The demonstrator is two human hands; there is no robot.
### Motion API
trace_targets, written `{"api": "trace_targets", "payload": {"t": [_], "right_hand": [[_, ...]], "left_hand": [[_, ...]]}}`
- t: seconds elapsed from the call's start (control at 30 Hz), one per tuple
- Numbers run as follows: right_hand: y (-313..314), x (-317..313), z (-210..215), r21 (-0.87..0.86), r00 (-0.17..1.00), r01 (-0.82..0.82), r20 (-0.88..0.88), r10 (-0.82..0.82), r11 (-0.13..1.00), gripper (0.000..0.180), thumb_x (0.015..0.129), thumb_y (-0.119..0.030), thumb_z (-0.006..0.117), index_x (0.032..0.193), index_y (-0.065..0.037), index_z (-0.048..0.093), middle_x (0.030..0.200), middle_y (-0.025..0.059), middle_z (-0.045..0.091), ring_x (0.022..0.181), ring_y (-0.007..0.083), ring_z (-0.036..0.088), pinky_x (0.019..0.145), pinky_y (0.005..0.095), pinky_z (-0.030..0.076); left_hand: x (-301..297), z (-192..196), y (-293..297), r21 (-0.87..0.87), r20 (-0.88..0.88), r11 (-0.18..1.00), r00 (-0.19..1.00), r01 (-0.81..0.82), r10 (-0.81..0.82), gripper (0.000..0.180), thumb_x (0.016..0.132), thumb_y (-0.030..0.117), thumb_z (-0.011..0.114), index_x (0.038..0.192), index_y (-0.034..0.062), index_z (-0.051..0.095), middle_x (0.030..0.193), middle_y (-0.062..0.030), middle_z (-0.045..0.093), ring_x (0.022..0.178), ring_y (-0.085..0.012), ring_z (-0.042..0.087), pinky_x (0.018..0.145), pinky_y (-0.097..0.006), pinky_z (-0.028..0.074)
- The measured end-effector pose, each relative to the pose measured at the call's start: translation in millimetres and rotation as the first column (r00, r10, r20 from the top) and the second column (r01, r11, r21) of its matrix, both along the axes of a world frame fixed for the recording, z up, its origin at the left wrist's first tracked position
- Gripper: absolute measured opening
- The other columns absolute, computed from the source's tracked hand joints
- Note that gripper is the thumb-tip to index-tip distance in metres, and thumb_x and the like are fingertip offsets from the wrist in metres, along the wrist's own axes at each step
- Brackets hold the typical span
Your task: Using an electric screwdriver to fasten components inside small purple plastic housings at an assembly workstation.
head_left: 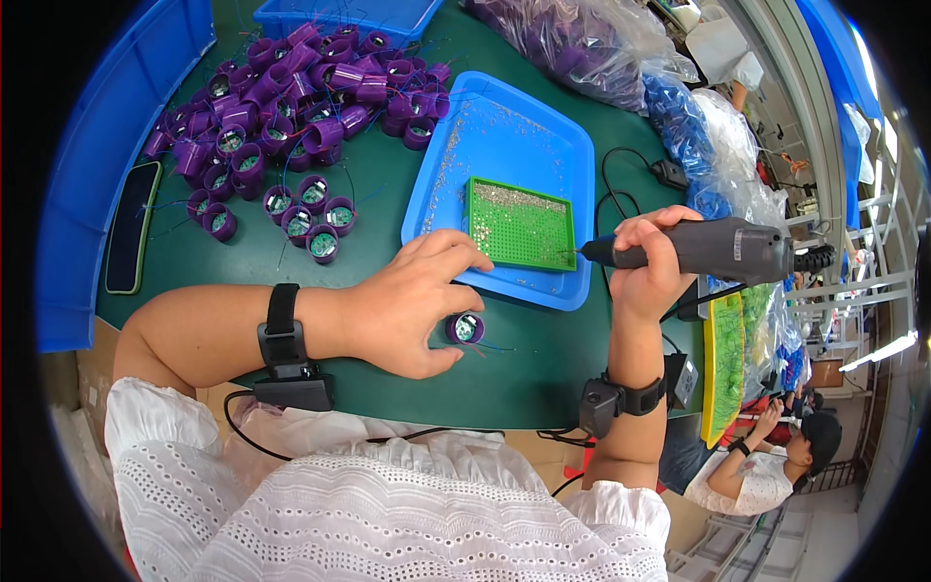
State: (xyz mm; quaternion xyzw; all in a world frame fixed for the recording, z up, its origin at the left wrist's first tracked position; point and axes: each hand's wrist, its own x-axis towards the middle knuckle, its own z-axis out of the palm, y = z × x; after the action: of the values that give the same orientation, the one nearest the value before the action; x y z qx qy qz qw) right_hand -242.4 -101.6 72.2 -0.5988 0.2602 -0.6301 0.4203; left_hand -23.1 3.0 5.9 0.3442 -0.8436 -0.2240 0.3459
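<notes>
My right hand (pixel 648 262) grips a dark grey electric screwdriver (pixel 722 249), held level with its tip pointing left at the near right corner of a green perforated screw tray (pixel 524 228). Small screws lie along the far side of that tray, which rests inside a larger blue tray (pixel 436 184). My left hand (pixel 417 301) is spread, thumb and fingers apart, around a purple cup-shaped housing (pixel 465 328) with a circuit board and thin wires. That housing stands on the green table; I cannot tell whether the fingers touch it.
A heap of purple housings (pixel 281 92) with wires covers the far left, several more standing nearer. A phone (pixel 133 228) lies at the left beside a blue bin (pixel 126 145). Plastic bags (pixel 582 44) and a yellow tray (pixel 722 369) line the right. Another person (pixel 766 456) sits at lower right.
</notes>
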Motion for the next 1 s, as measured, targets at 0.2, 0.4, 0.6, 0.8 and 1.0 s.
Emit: {"api": "trace_targets", "payload": {"t": [0.2, 0.4, 0.6, 0.8, 1.0], "right_hand": [[9, -3, 12, -0.051, 0.999, -0.037, 0.017, 0.037, 0.998, 0.022, 0.070, 0.005, 0.049, 0.090, -0.002, 0.043, 0.061, 0.0100, 0.051, 0.049, 0.0188, 0.050, 0.057, 0.0331, 0.046], [47, 5, 33, -0.088, 0.951, -0.307, 0.018, 0.310, 0.948, 0.021, 0.074, -0.002, 0.050, 0.092, -0.007, 0.042, 0.062, 0.0053, 0.045, 0.051, 0.0167, 0.046, 0.060, 0.0327, 0.039], [84, 14, 37, -0.021, 0.885, -0.464, -0.055, 0.462, 0.886, 0.028, 0.077, -0.007, 0.063, 0.093, -0.008, 0.041, 0.063, 0.0040, 0.049, 0.052, 0.0167, 0.050, 0.061, 0.0339, 0.040], [90, 20, 20, 0.032, 0.824, -0.550, -0.143, 0.548, 0.835, 0.025, 0.078, 0.000, 0.060, 0.093, -0.008, 0.041, 0.065, 0.0046, 0.051, 0.053, 0.0161, 0.051, 0.059, 0.0333, 0.042], [91, 26, 8, 0.087, 0.813, -0.555, -0.151, 0.562, 0.827, 0.024, 0.078, 0.003, 0.060, 0.092, -0.007, 0.042, 0.066, 0.0051, 0.051, 0.054, 0.0149, 0.050, 0.056, 0.0303, 0.042]], "left_hand": [[-1, -1, 1, 0.005, 0.001, 1.000, 1.000, -0.011, 0.011, 0.035, 0.059, 0.016, 0.072, 0.091, 0.0031, 0.062, 0.121, -0.0169, 0.045, 0.117, -0.0372, 0.037, 0.095, -0.047, 0.032], [-2, -8, 0, -0.010, 0.029, 0.999, 0.999, -0.042, 0.042, 0.027, 0.061, 0.015, 0.071, 0.085, 0.0057, 0.063, 0.119, -0.0132, 0.047, 0.117, -0.0352, 0.037, 0.095, -0.046, 0.032], [-2, -8, 0, 0.003, 0.034, 0.998, 0.997, -0.064, 0.064, 0.026, 0.062, 0.016, 0.073, 0.084, 0.0062, 0.063, 0.119, -0.0129, 0.047, 0.118, -0.0347, 0.036, 0.095, -0.047, 0.032], [-3, -9, 0, -0.019, 0.023, 0.998, 0.998, -0.054, 0.055, 0.027, 0.061, 0.017, 0.074, 0.083, 0.0056, 0.063, 0.118, -0.0135, 0.047, 0.118, -0.0350, 0.036, 0.094, -0.046, 0.032], [-2, -10, 2, -0.018, 0.015, 0.998, 0.998, -0.054, 0.054, 0.027, 0.061, 0.018, 0.074, 0.082, 0.0045, 0.063, 0.118, -0.0148, 0.047, 0.118, -0.0352, 0.036, 0.095, -0.046, 0.032]]}}
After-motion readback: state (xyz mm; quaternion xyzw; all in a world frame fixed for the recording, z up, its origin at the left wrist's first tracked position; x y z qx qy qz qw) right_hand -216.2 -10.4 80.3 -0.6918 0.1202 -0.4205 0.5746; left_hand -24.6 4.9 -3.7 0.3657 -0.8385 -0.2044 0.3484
